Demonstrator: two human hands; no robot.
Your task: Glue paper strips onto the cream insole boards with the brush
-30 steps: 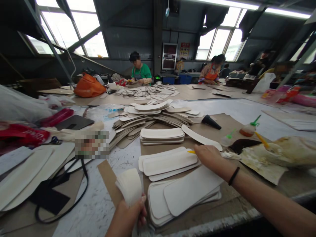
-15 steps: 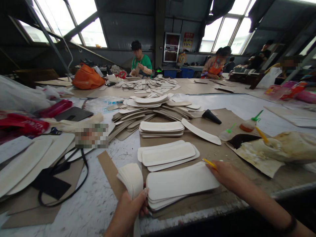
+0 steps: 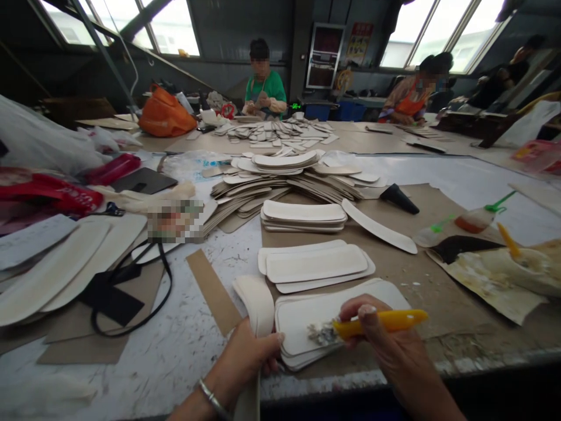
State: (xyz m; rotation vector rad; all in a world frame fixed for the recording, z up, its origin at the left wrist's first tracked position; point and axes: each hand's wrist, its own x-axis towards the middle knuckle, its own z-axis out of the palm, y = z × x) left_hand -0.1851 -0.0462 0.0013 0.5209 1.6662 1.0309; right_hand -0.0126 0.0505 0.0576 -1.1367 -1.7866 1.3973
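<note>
Left hand [image 3: 252, 352] grips a bent bundle of white strips [image 3: 258, 301]; right hand [image 3: 390, 346] grasps a yellow-handled brush [image 3: 394, 320], bristles at nearest stack of pale panels [image 3: 300, 318]. Brushing apparently underway; finished count indeterminable. Two further stacks [image 3: 315, 263] lie beyond.

Glaring, washed-out windows [image 3: 173, 30] stand against a dim back wall [image 3: 223, 35], and the view's edges look stretched.

Holding curved white strips [image 3: 258, 304] in left hand [image 3: 250, 352]. Gripping yellow brush [image 3: 397, 320] in right hand [image 3: 388, 345], bristles over nearest stack of white boards [image 3: 300, 316]; can't tell contact. Seeing more stacks [image 3: 315, 263] beyond, plus co-worker in green [image 3: 274, 88].
</note>
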